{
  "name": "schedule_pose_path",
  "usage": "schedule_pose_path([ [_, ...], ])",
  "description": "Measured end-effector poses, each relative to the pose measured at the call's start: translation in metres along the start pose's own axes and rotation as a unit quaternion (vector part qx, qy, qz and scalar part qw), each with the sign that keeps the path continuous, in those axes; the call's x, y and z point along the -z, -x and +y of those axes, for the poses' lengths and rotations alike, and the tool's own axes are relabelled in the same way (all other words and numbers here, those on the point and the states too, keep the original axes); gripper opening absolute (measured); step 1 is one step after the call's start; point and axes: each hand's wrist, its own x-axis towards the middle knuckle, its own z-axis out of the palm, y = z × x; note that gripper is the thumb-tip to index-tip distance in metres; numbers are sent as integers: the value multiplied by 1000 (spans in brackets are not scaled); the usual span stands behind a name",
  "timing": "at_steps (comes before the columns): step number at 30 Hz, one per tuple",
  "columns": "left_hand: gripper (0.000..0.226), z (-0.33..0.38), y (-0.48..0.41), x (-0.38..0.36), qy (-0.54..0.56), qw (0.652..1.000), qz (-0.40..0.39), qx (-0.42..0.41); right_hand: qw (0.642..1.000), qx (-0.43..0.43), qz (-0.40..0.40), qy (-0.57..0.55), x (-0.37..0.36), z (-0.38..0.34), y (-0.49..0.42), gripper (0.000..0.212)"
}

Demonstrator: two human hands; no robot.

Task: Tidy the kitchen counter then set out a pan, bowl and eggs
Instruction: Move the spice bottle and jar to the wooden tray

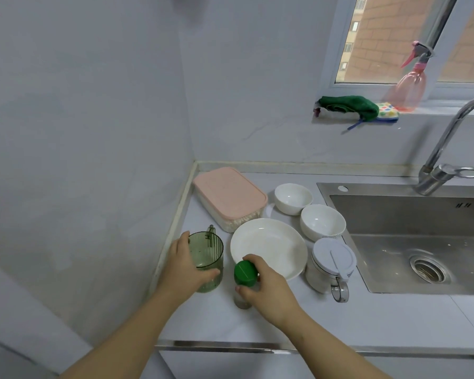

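We are only tidying: our left hand [185, 265] grips the green cup [207, 257], our right hand [268, 285] grips the bottle [245, 274]; no pan or eggs visible yet.

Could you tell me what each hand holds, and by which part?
The left hand grips the green cup by its side wall; the right hand grips the green-capped jar just below its cap.
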Motion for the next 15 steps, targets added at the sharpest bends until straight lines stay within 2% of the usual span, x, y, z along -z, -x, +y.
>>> schedule_pose_path([
  [3,100,-4,-3,2,-4,1000,-16,-3,1000,-12,5,-4,-2,2,-2,47],
  [5,102,-4,-3,3,-87,996,-18,-10,999,-27,17,-4,-3,4,-3,47],
  [7,101,-1,4,0,-195,976,41,-93,999,-41,26,-11,-3,7,-3,49],
  [9,91,5,14,-6,-185,957,80,-210,998,-47,15,-30,-3,10,-4,51],
  [10,85,11,20,-8,-175,945,75,-267,998,-44,8,-35,-3,11,-3,52],
  [12,76,22,28,-17,-187,925,8,-330,999,-38,22,-17,2,15,0,53],
  [13,70,29,31,-21,-196,917,-23,-347,998,-38,58,6,7,16,3,51],
  [15,57,35,31,-31,-206,915,-99,-333,973,-31,207,96,22,21,8,45],
])
